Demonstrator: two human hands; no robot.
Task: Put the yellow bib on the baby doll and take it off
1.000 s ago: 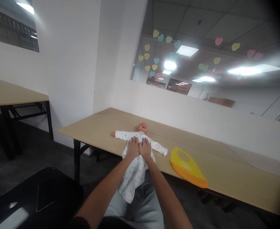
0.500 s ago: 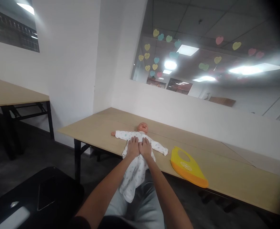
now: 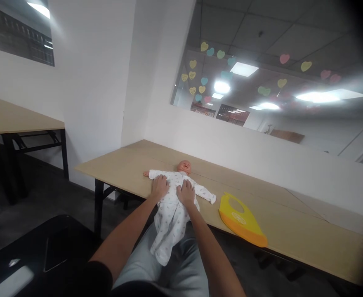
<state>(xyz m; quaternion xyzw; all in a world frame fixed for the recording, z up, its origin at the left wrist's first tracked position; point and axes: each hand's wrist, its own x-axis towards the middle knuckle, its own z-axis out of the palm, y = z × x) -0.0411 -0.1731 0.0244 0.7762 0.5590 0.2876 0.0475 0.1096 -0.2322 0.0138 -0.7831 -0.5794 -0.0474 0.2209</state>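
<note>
A baby doll (image 3: pixel 184 166) lies face up on the table, its arms spread to both sides. It wears a white printed sleepsuit (image 3: pixel 173 208) whose legs hang over the table's front edge toward my lap. My left hand (image 3: pixel 160 186) rests on the doll's left-hand side of the chest as I see it, fingers stretched out. Flat on the other side of the chest lies my right hand (image 3: pixel 186 192), its fingers extended over the cloth. A strip of the sleepsuit's front shows between the two hands. To the right, a yellow and orange bib (image 3: pixel 241 218) lies apart from both hands.
The wooden table (image 3: pixel 293 231) runs along a white wall below a window with heart-shaped notes. Another table (image 3: pixel 20 117) stands at far left. Beside my left arm is a black surface (image 3: pixel 54 235) with a phone-like dark object on it.
My left hand has moved left, away from my right hand, across the doll's chest. The hands were side by side before, and the sleepsuit's front now shows between them.
</note>
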